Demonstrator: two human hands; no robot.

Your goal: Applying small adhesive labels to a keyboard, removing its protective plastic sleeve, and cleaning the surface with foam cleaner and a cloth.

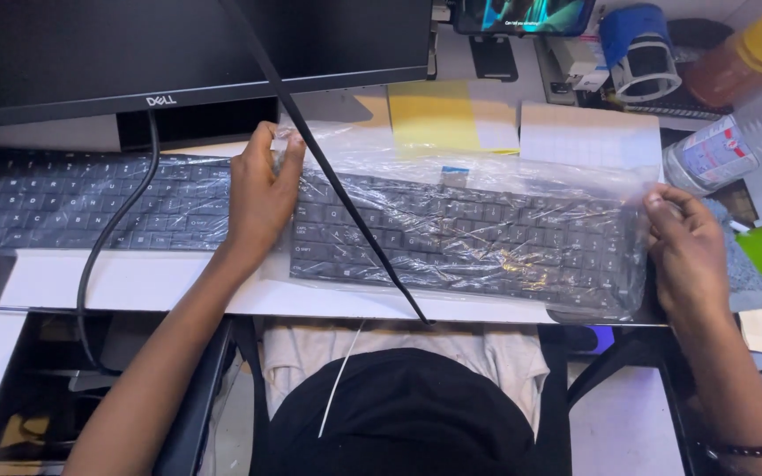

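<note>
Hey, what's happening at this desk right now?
A person sits at a white desk with a flat black laptop-style keyboard panel inside a crinkled clear plastic bag. The left hand grips the bag's left end, and the right hand holds its right edge. A second black keyboard under plastic film lies to the left, below a black monitor. A black cable runs diagonally across the bag. A clear plastic bottle lies at the right.
</note>
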